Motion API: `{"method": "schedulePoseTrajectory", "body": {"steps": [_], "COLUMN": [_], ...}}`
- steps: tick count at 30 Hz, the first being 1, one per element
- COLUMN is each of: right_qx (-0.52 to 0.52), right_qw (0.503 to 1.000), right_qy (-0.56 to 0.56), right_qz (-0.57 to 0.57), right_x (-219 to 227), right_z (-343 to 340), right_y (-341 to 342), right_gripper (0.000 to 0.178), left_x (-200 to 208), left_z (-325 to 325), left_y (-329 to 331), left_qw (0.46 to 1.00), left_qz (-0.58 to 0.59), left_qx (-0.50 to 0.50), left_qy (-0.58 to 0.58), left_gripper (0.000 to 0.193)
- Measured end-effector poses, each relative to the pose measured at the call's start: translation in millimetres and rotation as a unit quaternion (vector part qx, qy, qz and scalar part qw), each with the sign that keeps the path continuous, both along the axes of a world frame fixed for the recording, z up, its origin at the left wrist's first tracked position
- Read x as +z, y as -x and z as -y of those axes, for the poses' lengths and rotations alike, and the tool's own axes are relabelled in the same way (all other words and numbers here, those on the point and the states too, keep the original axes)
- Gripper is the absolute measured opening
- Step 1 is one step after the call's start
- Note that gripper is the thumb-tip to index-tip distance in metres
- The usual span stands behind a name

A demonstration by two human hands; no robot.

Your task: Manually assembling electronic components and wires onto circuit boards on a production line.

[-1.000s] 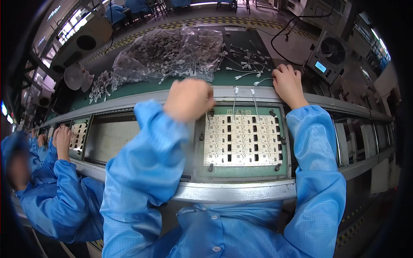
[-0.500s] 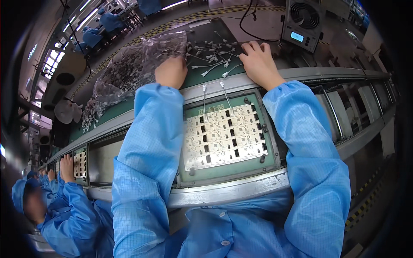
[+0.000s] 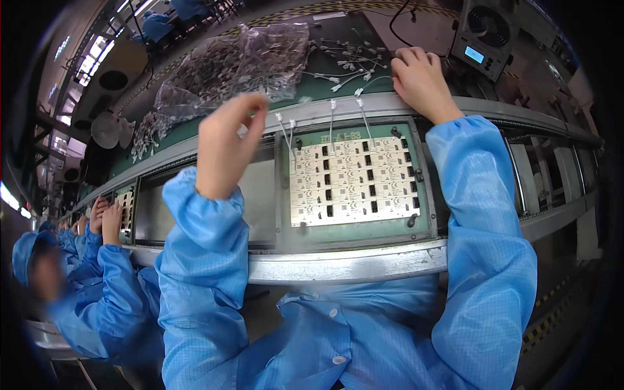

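My left hand (image 3: pixel 227 140) is raised left of the circuit-board panel, fingers curled and thumb close to the forefinger. Motion smears its fingertips, and I cannot make out what is between them. My right hand (image 3: pixel 422 81) rests beyond the rail with bent fingers; a thin white cable (image 3: pixel 376 80) runs up to its thumb side. The pale circuit-board panel (image 3: pixel 354 182) lies in a green fixture (image 3: pixel 364 235) in front of me. Several white connector cables (image 3: pixel 332 120) stick out from its far edge across the metal rail.
A clear plastic bag (image 3: pixel 240 62) full of cables lies on the green mat, with loose cables (image 3: pixel 351 58) to its right. A fan-fronted device (image 3: pixel 481 39) with a lit display stands at the back right. Another person (image 3: pixel 97 286) works along the line at left.
My left hand has come away from beside the bag, toward me and leftward, uncovering two more cables on the panel. My right hand stays by the loose cables. The view has shifted slightly.
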State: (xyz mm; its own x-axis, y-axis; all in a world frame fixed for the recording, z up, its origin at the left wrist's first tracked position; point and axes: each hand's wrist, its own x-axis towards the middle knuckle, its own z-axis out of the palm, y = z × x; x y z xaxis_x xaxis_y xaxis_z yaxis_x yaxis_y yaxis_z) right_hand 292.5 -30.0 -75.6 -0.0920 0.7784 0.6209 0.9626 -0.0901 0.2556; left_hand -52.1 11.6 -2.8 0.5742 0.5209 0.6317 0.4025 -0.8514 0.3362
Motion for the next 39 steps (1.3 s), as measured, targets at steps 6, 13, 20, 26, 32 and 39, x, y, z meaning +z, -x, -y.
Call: {"method": "schedulePoseTrajectory", "body": {"steps": [6,13,20,26,32,39], "right_qx": [0.150,0.208,0.218,0.223,0.272,0.264], "right_qw": [0.885,0.731,0.730,0.750,0.698,0.705], "right_qy": [-0.020,0.090,0.032,0.026,0.029,0.027], "right_qz": [-0.441,-0.644,-0.647,-0.622,-0.662,-0.658], "right_x": [51,51,38,34,39,47], "right_z": [55,81,83,88,83,88], "right_y": [40,64,42,38,57,54], "right_gripper": [0.011,0.024,0.023,0.026,0.023,0.015], "left_x": [-13,-46,-39,-75,-70,-58], "left_z": [18,35,44,58,50,41], "left_y": [25,-4,-37,-62,-45,-42], "left_qw": [0.979,0.985,0.974,0.978,0.981,0.990], "left_qz": [-0.054,-0.024,-0.011,-0.174,-0.173,-0.141], "left_qx": [-0.018,-0.042,0.045,0.088,0.081,-0.002], "left_qy": [-0.195,-0.165,-0.221,-0.077,-0.020,0.014], "left_gripper": [0.025,0.013,0.014,0.009,0.010,0.006]}}
